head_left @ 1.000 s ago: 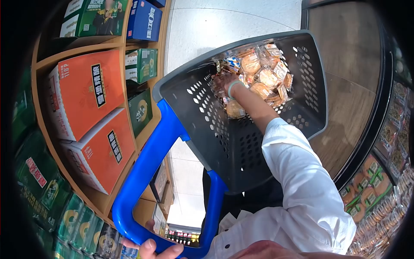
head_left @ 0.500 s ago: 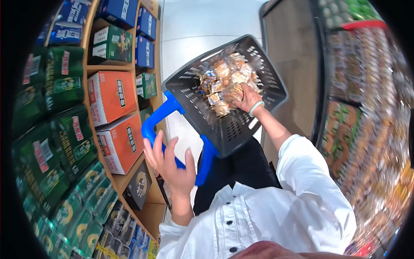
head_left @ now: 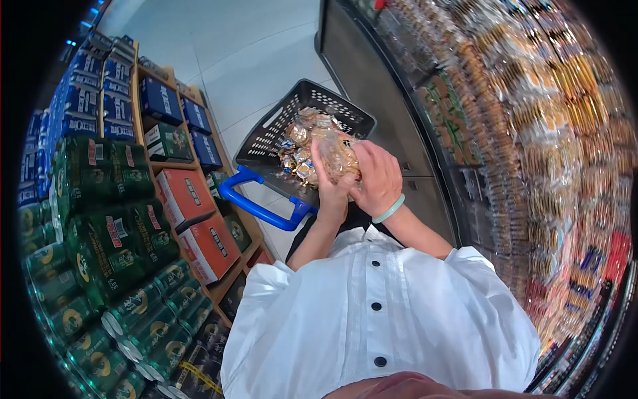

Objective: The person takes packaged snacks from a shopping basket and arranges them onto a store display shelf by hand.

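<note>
Between my two hands, over the near right side of a dark grey shopping basket, are clear-wrapped packaged snacks [head_left: 337, 154]. My left hand [head_left: 329, 196] is closed on their left side, with its fingers pointing up. From the right, my right hand [head_left: 379, 174] wraps round them; a pale green bangle circles that wrist. The basket [head_left: 266, 143] has perforated walls, and its blue handle [head_left: 262, 214] hangs folded out toward the near left. More small wrapped snacks [head_left: 298, 163] lie in the basket. How many packets I hold cannot be made out.
Shelves at left hold green can packs [head_left: 113, 233], orange boxes [head_left: 209, 249] and blue boxes [head_left: 159, 100]. A sloped display of wrapped snacks [head_left: 531, 133] lines the right, above a dark cabinet side [head_left: 392, 86]. Pale tiled floor [head_left: 259, 56] stretches ahead.
My left hand has come from open above the blue handle to the snacks. My right hand has lifted snacks out of the basket's pile. The view has shifted, with more right-hand display showing.
</note>
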`<state>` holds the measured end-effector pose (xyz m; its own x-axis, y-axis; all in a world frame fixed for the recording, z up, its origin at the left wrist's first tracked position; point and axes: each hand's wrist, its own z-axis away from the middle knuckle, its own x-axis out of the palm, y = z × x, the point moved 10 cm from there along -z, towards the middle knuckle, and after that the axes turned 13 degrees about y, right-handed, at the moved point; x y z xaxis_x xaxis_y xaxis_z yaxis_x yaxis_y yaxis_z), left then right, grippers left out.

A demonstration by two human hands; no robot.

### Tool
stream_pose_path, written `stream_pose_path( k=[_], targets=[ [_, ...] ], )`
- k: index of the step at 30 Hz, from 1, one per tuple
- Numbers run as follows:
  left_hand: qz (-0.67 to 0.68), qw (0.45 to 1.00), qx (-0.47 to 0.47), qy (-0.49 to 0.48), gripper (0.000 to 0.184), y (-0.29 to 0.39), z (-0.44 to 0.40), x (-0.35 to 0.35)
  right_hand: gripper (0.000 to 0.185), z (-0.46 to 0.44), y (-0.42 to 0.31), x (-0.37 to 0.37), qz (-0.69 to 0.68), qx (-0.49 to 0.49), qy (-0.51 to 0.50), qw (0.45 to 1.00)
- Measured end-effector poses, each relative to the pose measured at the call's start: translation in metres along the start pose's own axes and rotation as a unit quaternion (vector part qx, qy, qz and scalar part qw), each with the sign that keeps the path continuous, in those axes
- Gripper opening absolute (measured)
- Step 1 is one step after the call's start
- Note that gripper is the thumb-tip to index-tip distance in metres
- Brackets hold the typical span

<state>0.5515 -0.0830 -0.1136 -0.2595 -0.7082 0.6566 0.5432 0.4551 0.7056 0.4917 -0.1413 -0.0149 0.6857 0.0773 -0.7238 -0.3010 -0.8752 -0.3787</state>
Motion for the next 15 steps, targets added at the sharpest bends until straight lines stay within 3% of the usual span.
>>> stream_pose_path(
  k=[2,5,6,10,15],
  targets=[
    [0.052,0.997,-0.001,-0.051,0.094,-0.003,0.002,0.015,0.071,0.007,-0.012,-0.027,0.003,-0.019,0.011,1.000],
    [0.120,0.982,-0.087,-0.116,0.094,-0.004,0.006,0.047,0.069,0.001,-0.021,-0.067,-0.005,-0.019,-0.006,1.000],
    [0.087,0.986,-0.064,-0.129,0.096,0.001,0.006,0.057,0.069,0.001,-0.018,-0.078,-0.020,-0.012,-0.010,1.000],
    [0.111,0.971,-0.120,-0.174,0.097,-0.008,0.014,0.097,0.069,0.004,-0.005,-0.124,-0.104,-0.013,0.002,0.995],
    [0.116,0.941,-0.227,-0.223,0.104,-0.055,0.036,0.128,0.064,0.016,0.010,-0.171,-0.107,-0.039,0.013,0.993]
  ],
)
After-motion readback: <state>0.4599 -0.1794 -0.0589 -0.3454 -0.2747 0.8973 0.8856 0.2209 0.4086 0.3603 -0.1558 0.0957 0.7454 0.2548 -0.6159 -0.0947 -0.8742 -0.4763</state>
